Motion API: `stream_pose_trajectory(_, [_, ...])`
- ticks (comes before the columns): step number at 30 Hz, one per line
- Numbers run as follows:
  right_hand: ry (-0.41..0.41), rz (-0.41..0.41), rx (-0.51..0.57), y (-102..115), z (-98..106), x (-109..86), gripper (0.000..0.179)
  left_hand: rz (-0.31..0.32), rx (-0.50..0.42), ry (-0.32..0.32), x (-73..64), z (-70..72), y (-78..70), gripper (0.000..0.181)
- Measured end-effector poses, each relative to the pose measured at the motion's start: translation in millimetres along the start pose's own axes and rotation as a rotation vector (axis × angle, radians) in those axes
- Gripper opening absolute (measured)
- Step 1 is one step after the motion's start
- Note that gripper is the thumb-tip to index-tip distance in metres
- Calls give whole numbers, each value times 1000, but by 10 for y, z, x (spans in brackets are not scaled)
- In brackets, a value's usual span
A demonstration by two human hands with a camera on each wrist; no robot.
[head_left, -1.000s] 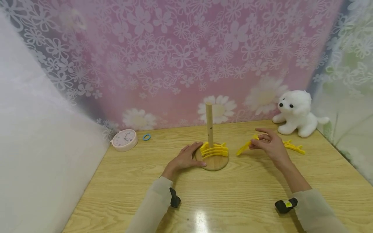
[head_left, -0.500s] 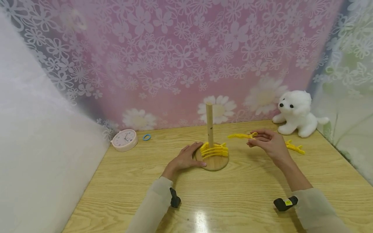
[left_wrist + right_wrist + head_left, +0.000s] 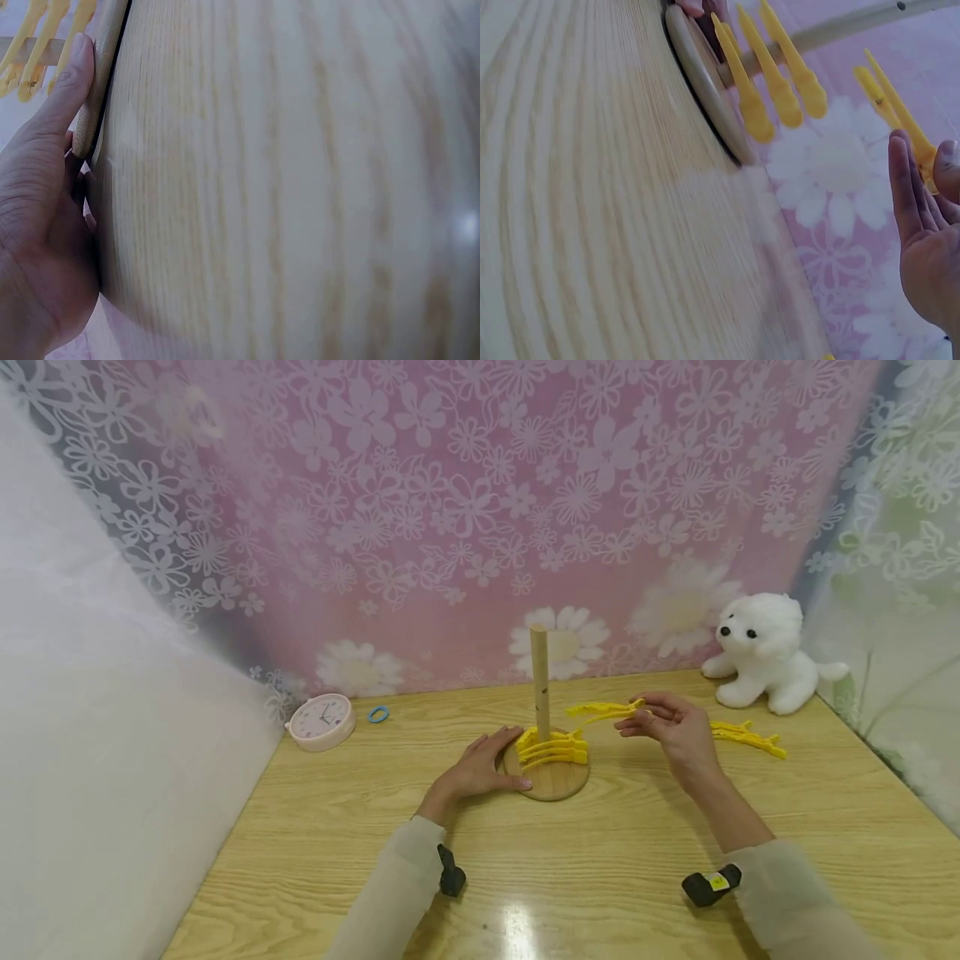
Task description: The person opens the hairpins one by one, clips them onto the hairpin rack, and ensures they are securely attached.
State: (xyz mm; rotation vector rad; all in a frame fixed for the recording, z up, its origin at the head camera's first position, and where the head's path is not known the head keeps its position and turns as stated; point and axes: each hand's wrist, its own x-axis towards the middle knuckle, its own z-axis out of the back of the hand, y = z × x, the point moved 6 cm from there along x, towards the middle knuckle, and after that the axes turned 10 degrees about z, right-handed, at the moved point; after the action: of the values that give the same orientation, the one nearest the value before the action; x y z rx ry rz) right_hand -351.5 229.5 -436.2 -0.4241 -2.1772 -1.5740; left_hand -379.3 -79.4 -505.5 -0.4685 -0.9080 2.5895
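Observation:
A wooden stand has a round base (image 3: pixel 557 787) and an upright post (image 3: pixel 540 681). My left hand (image 3: pixel 471 770) grips the base at its left edge, thumb over the top as the left wrist view (image 3: pixel 45 150) shows. Low on the post, three yellow hair clips (image 3: pixel 784 97) sit stacked around it. To the right, above the table, my right hand (image 3: pixel 681 743) pinches another yellow hair clip (image 3: pixel 596 708) at its tail end. This clip's prongs stand spread apart and point left toward the post; in the right wrist view the thumb (image 3: pixel 949 165) presses its end.
More yellow clips (image 3: pixel 750 739) lie on the table behind the right hand. A white plush dog (image 3: pixel 765 652) sits at the back right. At the back left are a pink clock (image 3: pixel 322 722) and a blue ring (image 3: pixel 378 714). A floral curtain (image 3: pixel 450 527) hangs behind.
The right hand has turned the clip from slanting downward to nearly level, spread its prongs, and moved left toward the post. The left hand has stayed on the base.

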Motion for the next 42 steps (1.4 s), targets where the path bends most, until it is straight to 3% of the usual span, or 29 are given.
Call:
stream_pose_trajectory(10, [-78, -123, -153, -160, -295, 25, 33, 11, -4, -3, 12, -6, 24, 100])
stream_pose_trajectory(20, [-73, -200, -296, -307, -504, 51, 24, 0, -2, 0, 13, 0, -17, 100])
stream_pose_trajectory(25, [-69, -240, -324, -342, -542, 40, 25, -5, 1, -6, 11, -13, -25, 100])
stream_pose_trajectory(42, [-70, -267, -351, -423, -552, 18, 30, 5, 17, -16, 1, 1, 13, 101])
